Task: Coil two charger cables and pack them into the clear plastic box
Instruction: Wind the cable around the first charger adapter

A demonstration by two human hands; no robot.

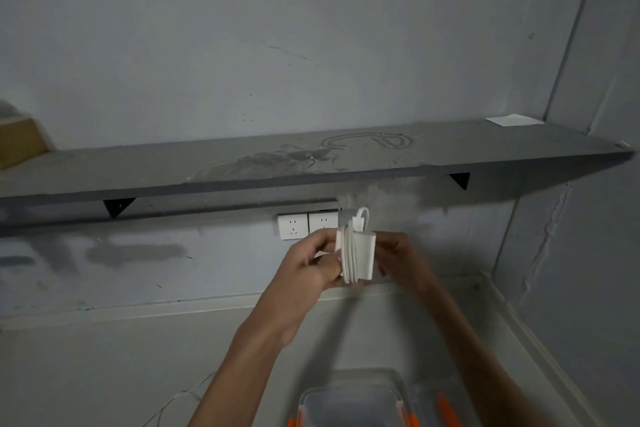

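Observation:
A white charger block with its white cable (356, 253) wrapped in several turns around it is held up in front of the wall. My left hand (313, 262) grips its left side and my right hand (398, 258) grips its right side. A short loop of cable sticks up from the top. Below, at the frame's bottom edge, the clear plastic box (349, 402) with orange clips sits on the floor, empty as far as I can see. A thin wire (180, 399) trails on the floor to the left of my left forearm.
A long grey shelf (311, 163) on black brackets runs across the wall, with a cardboard box (19, 142) at its left end and a white paper (514, 120) at its right. Two white wall sockets (306, 225) sit just behind my hands. A corner wall rises on the right.

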